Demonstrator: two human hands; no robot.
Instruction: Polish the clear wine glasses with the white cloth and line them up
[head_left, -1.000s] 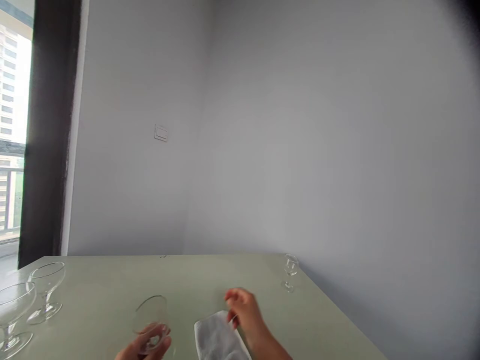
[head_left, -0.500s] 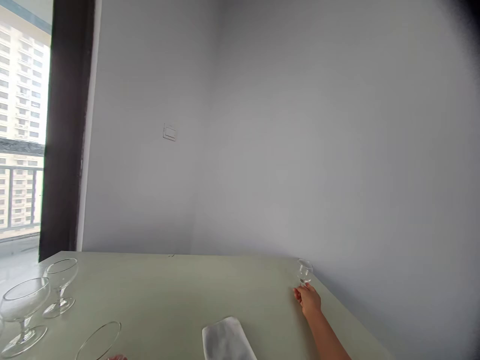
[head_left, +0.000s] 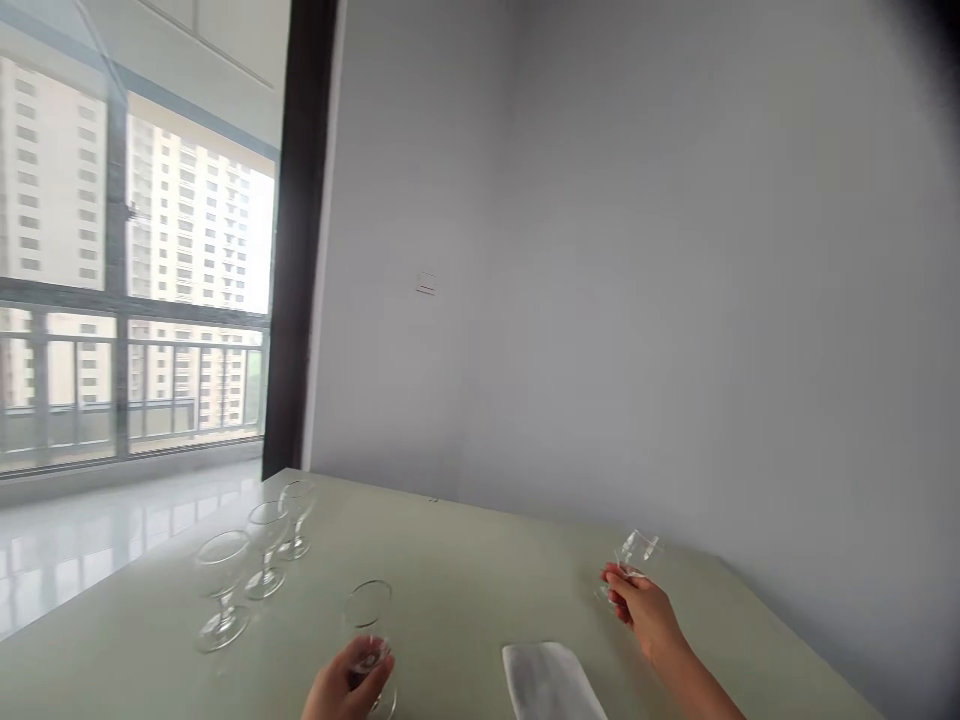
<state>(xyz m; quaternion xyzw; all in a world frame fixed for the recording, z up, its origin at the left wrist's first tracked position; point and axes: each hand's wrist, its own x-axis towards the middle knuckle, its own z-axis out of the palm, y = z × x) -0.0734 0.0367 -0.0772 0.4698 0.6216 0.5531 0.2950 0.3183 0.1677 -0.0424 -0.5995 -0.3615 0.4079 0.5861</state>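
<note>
Pale green table (head_left: pixel 465 560) is standing beside grey walls while the right hand (head_left: pixel 643 608) is gripping a tilted small glass (head_left: pixel 636 553), and the left hand (head_left: pixel 349 682) is clasping an upright stemmed glass (head_left: pixel 369 625) near a folded cloth (head_left: pixel 551 682).

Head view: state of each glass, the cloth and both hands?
Small glass: tilted, held in right hand.
Stemmed glass: upright, gripped low by left hand.
Three glasses: upright in a row on the table, untouched.
Grey cloth: folded, flat on the table between the hands.
</note>
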